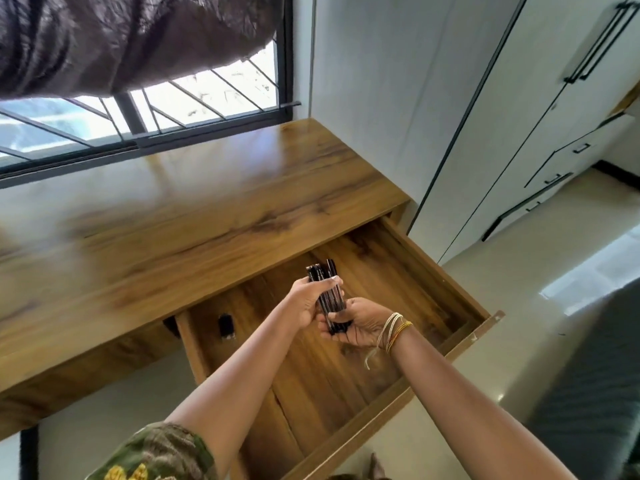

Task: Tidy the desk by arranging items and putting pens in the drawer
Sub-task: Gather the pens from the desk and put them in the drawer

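A bundle of dark pens [329, 292] is held over the open wooden drawer [440, 271]. My left hand [308, 301] grips the bundle near its upper end. My right hand [360, 325], with thread bands on the wrist, cups the lower end from below. The pens point away from me, tilted up toward the desk. The drawer is pulled far out of the wooden desk [194, 202]. A small dark object [225, 326] lies inside the drawer near its left wall; what it is I cannot tell.
A window with a grille [180, 109] and a brown curtain [104, 39] stand behind the desk. White cupboards [519, 116] with black handles fill the right side. A dark mattress or cushion [588, 393] lies at the lower right on the pale floor.
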A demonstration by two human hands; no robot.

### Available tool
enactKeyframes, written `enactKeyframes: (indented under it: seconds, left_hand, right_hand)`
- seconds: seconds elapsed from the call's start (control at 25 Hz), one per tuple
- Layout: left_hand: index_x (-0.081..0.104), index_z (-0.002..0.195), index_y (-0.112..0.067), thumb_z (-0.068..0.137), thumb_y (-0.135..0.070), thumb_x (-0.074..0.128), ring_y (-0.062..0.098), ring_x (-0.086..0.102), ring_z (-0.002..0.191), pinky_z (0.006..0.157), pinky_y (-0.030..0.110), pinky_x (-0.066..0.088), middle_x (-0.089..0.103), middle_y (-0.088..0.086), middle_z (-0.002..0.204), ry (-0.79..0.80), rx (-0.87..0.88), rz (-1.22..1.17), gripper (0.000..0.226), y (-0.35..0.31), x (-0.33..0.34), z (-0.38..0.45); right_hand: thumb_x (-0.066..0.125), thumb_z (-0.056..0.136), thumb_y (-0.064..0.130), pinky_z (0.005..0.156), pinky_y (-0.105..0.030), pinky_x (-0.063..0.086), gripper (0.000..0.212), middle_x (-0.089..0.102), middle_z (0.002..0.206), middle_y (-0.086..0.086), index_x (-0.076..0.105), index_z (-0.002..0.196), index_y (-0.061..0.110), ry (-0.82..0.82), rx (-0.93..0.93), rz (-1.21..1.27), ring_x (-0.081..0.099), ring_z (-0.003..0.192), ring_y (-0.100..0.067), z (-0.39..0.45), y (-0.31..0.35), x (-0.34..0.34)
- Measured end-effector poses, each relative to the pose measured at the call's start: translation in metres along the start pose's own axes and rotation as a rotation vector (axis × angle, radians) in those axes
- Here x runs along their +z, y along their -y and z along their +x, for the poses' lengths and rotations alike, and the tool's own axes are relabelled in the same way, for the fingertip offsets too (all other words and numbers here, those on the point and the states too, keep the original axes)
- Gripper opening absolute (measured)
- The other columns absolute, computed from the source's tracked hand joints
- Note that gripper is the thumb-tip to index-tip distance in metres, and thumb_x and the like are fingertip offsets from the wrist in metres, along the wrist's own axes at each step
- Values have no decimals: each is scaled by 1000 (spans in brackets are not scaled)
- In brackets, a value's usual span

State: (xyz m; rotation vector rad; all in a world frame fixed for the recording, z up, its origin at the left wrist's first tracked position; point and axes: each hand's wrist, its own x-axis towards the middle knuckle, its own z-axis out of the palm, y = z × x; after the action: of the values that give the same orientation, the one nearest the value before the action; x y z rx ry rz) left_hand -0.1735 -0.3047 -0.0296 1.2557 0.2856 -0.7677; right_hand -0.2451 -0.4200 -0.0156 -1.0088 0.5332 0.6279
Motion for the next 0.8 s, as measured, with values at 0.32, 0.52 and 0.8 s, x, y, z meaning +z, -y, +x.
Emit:
enactKeyframes:
  seconds: [0.32, 0.52, 0.8]
  left_hand:
    - [72, 93, -9, 85, -13, 68, 14, 58, 53, 49, 25, 53, 64, 6, 68, -216, -173, 40, 10, 25, 67, 78]
    - [70, 98, -5, 89, -9, 64, 19, 64, 64, 73, 37, 59, 69, 11, 77, -306, -166, -52, 12, 37, 103, 123]
    - [68, 107, -10, 92, -11, 59, 30, 70, 97, 87, 38, 53, 73, 16, 104, -390, -149, -106, 18, 44, 123, 160]
  right_hand:
    - [38, 95, -9, 60, -35, 60, 20, 68, 80, -16, 55, 105, -9, -174, 88, -52, 70, 65, -21, 68, 59, -117]
    - [37, 96, -7, 60, -35, 60, 20, 64, 83, -17, 54, 106, -8, -168, 165, -179, 65, 74, -24, 100, 92, -174]
    - [38, 88, -15, 63, -38, 59, 37, 64, 95, -20, 47, 122, -5, -206, 195, -323, 66, 80, -27, 145, 124, -202]
